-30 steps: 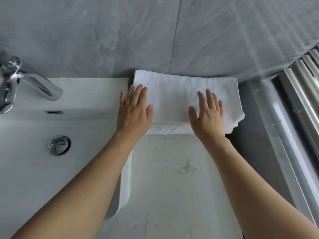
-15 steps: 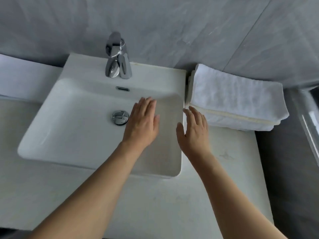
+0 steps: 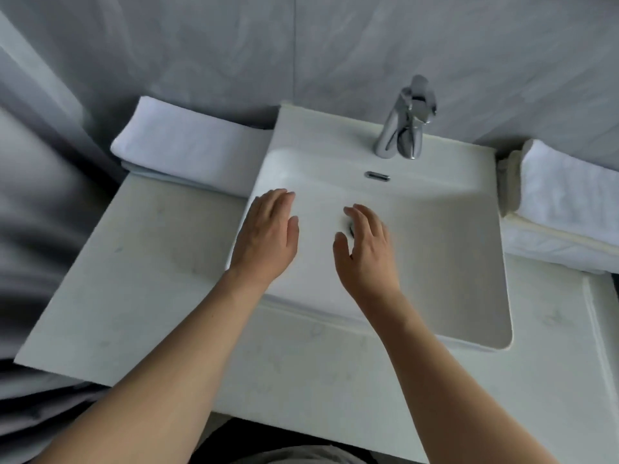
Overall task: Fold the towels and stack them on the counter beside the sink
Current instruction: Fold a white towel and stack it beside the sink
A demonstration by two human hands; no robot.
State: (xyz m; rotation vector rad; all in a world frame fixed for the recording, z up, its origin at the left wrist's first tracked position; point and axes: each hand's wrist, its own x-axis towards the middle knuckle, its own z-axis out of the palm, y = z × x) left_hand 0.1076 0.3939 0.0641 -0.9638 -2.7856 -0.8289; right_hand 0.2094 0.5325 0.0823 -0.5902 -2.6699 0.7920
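While the right hand hides the drain, stacked towels run off-frame.

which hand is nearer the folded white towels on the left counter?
Left. The left hand hovers over the white sink's left rim, just right of those folded white towels; the right hand is farther right, over the basin.

A single head-worn view looks steeply down and forward from close above the worktop, facing the grey wall. It spans the sink between the worktop's left and right edges.
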